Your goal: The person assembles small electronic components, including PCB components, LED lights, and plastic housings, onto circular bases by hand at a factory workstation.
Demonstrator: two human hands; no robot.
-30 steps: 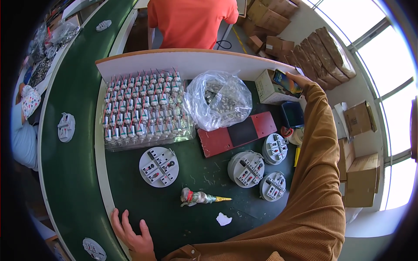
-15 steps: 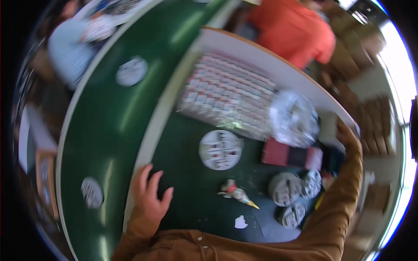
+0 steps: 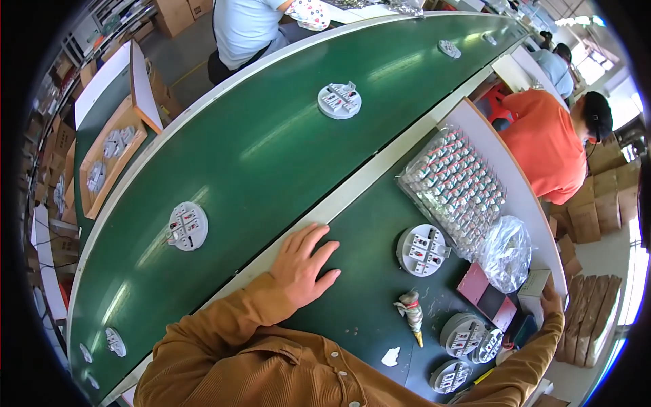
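My left hand [image 3: 305,266] lies at the pale rail [image 3: 266,279] along the bench's left edge, fingers spread and holding nothing. Far over on the right, my right hand [image 3: 552,301] is against a small pale box [image 3: 534,290]; its fingertips are hidden, so the grip is unclear. Between the hands, a round white unit [image 3: 423,250] with small sockets and red parts sits on the green bench top. Nearer me lies a wrapped, tapering tool [image 3: 411,315] with a yellow tip. A pink and black case [image 3: 486,296] is beside the box.
A clear tray [image 3: 456,183] of small parts and a crumpled clear bag [image 3: 508,252] line the partition. Several round grey units [image 3: 463,335] stand near my right forearm. Left of the rail, a green belt [image 3: 258,176] carries more round units [image 3: 340,100]. A co-worker in orange [image 3: 546,139] sits beyond.
The view has swung left and sharpened, showing more of the belt, so the bench appears further right. My left hand still rests at the rail, and my right hand is still at the box.
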